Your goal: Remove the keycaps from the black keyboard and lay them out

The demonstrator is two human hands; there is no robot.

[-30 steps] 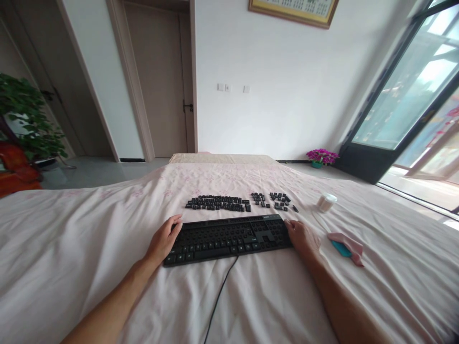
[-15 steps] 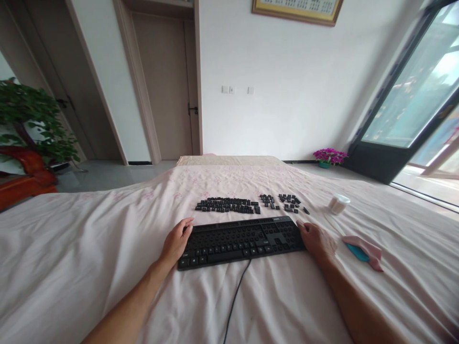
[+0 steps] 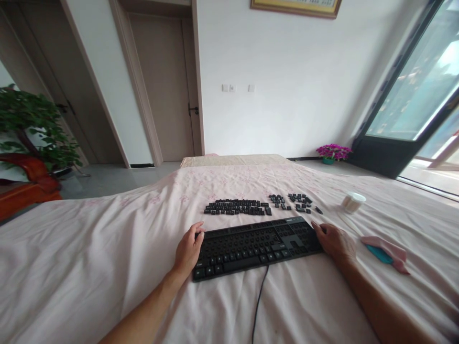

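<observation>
A black keyboard (image 3: 251, 243) lies slightly tilted on the pink cloth, with many upper keys off and its bottom rows of keycaps in place. My left hand (image 3: 190, 246) grips its left end, thumb on the edge and fingers partly hidden. At the right end, my right hand (image 3: 333, 239) holds the keyboard's edge between thumb and fingers. Behind the keyboard lie loose black keycaps (image 3: 236, 207) in rows, with smaller groups of keycaps (image 3: 301, 200) to their right. The black cable (image 3: 260, 301) runs from the keyboard toward me.
A white round container (image 3: 353, 202) stands right of the keycaps. Nearer me, a pink cloth piece with a blue object (image 3: 379, 253) lies on the bedsheet-like cover (image 3: 143, 267). Beyond are a potted plant, a wooden armrest, doors and purple flowers.
The keyboard, both hands and everything on the cloth appear farther right in view, as the camera has turned left. The keyboard looks slightly more tilted. Both hands keep their hold.
</observation>
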